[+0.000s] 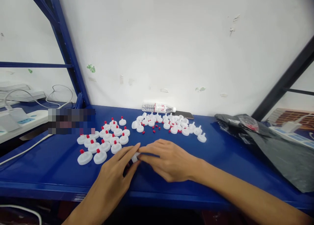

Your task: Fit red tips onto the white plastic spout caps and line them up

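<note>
My left hand (115, 169) is closed on a white plastic nozzle cap (134, 157) just above the near part of the table. From the other side, my right hand (170, 160) pinches the same cap, its thumb and forefinger meeting the left fingertips. The fingers hide most of this cap, and whether it carries a red tip cannot be seen. Left of my hands stand several white nozzle caps with red tips (100, 156). Beyond the right hand lies a loose group of white nozzle caps without tips (185, 131), with small red tips (154, 131) scattered among them.
A clear water bottle (158, 107) lies by the wall, beside a dark phone (183, 114). On the right is a dark plastic bag (265, 149). White power strips (29, 120) and cables are at the left. Blue frame posts (70, 45) rise beside the blue table (211, 172).
</note>
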A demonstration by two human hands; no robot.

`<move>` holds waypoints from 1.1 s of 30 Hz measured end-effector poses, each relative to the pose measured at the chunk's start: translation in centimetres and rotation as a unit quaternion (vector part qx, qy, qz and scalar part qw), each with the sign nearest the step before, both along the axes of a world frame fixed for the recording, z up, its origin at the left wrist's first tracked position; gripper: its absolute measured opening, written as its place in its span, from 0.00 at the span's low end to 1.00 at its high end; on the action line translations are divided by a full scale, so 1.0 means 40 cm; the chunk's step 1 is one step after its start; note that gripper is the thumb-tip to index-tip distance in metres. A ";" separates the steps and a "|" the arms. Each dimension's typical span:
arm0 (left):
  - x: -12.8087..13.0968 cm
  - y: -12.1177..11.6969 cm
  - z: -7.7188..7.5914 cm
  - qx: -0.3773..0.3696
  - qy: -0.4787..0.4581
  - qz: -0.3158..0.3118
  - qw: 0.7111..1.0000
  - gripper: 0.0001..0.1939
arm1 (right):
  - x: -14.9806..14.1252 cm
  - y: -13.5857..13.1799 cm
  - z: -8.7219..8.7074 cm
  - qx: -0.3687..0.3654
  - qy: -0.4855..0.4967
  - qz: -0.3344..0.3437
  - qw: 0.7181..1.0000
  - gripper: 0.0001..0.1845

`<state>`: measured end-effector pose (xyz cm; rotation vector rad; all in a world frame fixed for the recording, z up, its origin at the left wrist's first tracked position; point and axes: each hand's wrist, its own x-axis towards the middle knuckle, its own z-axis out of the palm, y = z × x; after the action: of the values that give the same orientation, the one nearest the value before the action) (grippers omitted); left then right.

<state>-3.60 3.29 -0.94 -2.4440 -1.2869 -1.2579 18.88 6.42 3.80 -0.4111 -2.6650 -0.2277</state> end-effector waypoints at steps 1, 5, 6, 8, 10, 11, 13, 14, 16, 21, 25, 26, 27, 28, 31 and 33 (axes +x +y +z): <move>-0.001 0.000 0.001 -0.010 -0.003 0.011 1.000 0.18 | 0.003 0.009 -0.001 -0.016 0.040 -0.018 0.999 0.18; -0.002 -0.002 0.011 -0.069 0.004 0.037 0.997 0.16 | 0.032 0.072 -0.004 -0.098 0.180 -0.180 0.962 0.15; -0.002 -0.002 0.012 -0.083 0.005 0.034 0.996 0.15 | 0.040 0.089 -0.006 -0.116 0.188 -0.218 0.950 0.14; -0.002 0.001 0.012 -0.105 0.007 0.023 0.994 0.14 | 0.052 0.116 -0.013 -0.147 0.180 -0.267 0.935 0.12; -0.003 0.004 0.010 -0.116 0.011 0.010 0.993 0.14 | 0.059 0.132 -0.021 -0.164 0.167 -0.286 0.929 0.12; -0.003 0.006 0.010 -0.121 0.015 0.004 0.993 0.14 | 0.060 0.136 -0.025 -0.167 0.162 -0.291 0.928 0.12; -0.003 0.007 0.012 -0.133 0.026 -0.004 0.991 0.13 | 0.058 0.139 -0.031 -0.168 0.157 -0.292 0.928 0.11; -0.002 0.008 0.015 -0.140 0.034 -0.008 0.989 0.13 | 0.057 0.138 -0.033 -0.169 0.153 -0.290 0.930 0.12; 0.000 0.011 0.024 -0.151 0.055 -0.012 0.987 0.13 | 0.052 0.136 -0.035 -0.171 0.143 -0.280 0.934 0.12; 0.008 0.035 0.041 -0.119 0.095 -0.012 0.988 0.16 | 0.039 0.123 -0.032 -0.165 0.131 -0.267 0.940 0.12; 0.009 0.048 0.055 -0.133 -0.002 0.005 0.991 0.16 | 0.028 0.101 -0.025 -0.158 0.167 -0.248 0.941 0.12; 0.009 0.046 0.063 -0.165 -0.046 0.006 0.985 0.17 | 0.025 0.091 -0.023 -0.161 0.182 -0.237 0.941 0.12; 0.011 0.041 0.073 -0.208 -0.095 0.002 0.973 0.18 | 0.021 0.080 -0.020 -0.165 0.199 -0.220 0.941 0.12; 0.013 0.034 0.085 -0.257 -0.147 -0.010 0.955 0.20 | 0.016 0.066 -0.016 -0.165 0.217 -0.197 0.942 0.11; 0.033 0.011 0.118 -0.351 -0.322 -0.073 0.876 0.22 | -0.006 0.015 -0.002 -0.101 0.253 -0.089 0.958 0.07; 0.052 0.000 0.127 -0.384 -0.424 -0.113 0.812 0.23 | -0.025 -0.019 0.006 -0.016 0.244 -0.012 0.970 0.06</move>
<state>-1.51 3.30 4.13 -2.6165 -2.0806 -2.4929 17.87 5.65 4.03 -0.4442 -2.1828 -0.0761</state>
